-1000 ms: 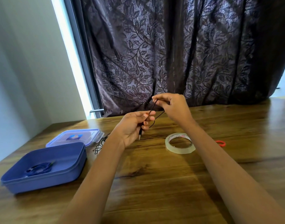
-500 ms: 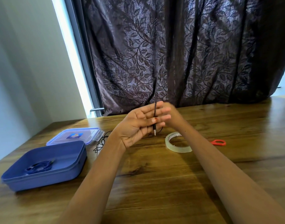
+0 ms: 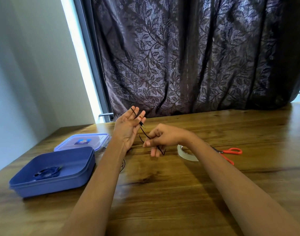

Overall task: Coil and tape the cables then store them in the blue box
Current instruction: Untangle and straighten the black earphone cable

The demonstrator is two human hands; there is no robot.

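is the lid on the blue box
No, the lid lies flat on the table behind the open blue box.

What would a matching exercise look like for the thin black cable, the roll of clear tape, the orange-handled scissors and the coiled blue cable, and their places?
Things: 1 thin black cable; 2 roll of clear tape; 3 orange-handled scissors; 4 coiled blue cable.
Places: A inside the blue plastic box; B farthest right on the wooden table; C over the left hand, pinched by the right hand; D between right hand and scissors.
Pairs: 1-C, 2-D, 3-B, 4-A.
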